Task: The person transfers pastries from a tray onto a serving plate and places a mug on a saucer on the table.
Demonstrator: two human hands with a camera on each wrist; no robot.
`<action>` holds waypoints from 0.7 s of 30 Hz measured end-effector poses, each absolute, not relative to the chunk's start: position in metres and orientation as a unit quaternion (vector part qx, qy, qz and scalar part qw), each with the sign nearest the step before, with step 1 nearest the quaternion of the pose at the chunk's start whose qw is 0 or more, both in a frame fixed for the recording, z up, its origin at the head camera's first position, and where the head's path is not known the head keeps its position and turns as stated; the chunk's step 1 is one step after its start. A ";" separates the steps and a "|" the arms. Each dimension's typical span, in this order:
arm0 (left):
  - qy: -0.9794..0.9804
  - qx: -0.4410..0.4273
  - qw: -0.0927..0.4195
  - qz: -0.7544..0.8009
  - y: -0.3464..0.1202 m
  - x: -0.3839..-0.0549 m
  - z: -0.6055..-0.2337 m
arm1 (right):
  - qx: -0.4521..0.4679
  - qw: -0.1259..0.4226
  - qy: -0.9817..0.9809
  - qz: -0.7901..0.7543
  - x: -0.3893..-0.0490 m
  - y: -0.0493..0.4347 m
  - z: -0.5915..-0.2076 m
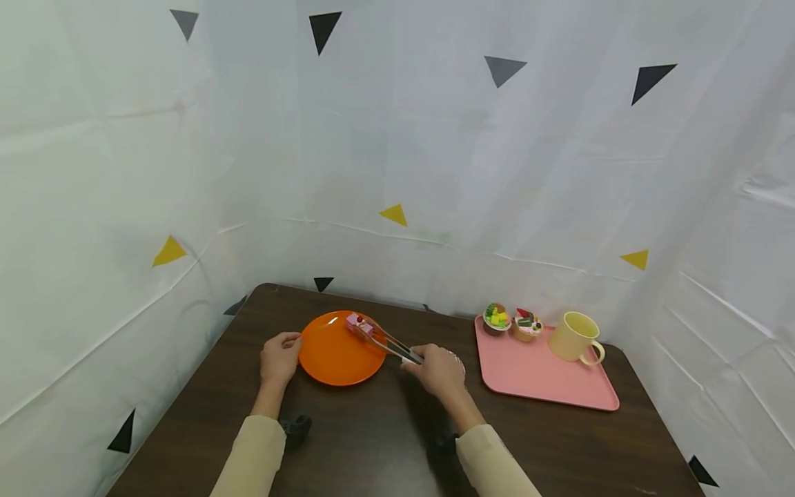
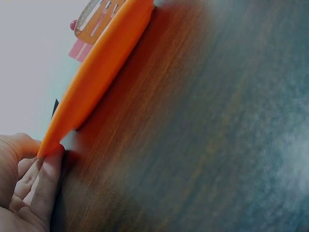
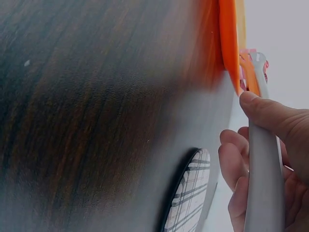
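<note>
My left hand (image 1: 279, 360) pinches the left rim of a round orange plate (image 1: 335, 355). In the left wrist view the thumb lies above the plate's edge (image 2: 99, 72) and the fingers (image 2: 47, 181) beneath it. My right hand (image 1: 442, 375) grips metal tongs (image 1: 397, 347), its thumb pressed along one grey arm (image 3: 264, 174). The tongs' tips are closed around a small pink piece of cake (image 1: 360, 323) with a red berry on top, over the plate's far right part. From the left wrist, the cake (image 2: 80, 50) shows just above the rim, partly hidden by the plate.
A plaid round coaster (image 3: 190, 193) lies under my right hand. To the right, a pink tray (image 1: 534, 376) bears a yellow mug (image 1: 574, 336), a fruit-topped cupcake (image 1: 497, 317) and a fruit tart (image 1: 526, 326). White patterned curtains (image 1: 348, 138) surround the dark wooden table (image 1: 360, 449).
</note>
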State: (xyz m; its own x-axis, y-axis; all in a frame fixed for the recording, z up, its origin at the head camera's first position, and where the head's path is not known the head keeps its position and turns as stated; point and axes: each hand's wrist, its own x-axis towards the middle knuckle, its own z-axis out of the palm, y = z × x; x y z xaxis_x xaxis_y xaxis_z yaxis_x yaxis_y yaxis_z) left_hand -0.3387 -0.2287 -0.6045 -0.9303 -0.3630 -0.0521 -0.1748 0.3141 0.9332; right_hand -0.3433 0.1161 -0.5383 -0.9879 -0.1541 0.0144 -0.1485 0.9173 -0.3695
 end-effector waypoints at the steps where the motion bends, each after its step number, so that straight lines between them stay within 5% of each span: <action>1: -0.807 0.167 0.084 -0.560 -0.229 -0.339 -0.605 | -0.076 0.008 0.980 -0.185 -0.343 0.116 -0.538; 21: -0.810 0.174 0.087 -0.553 -0.226 -0.340 -0.603 | -0.077 0.033 0.974 -0.211 -0.348 0.114 -0.535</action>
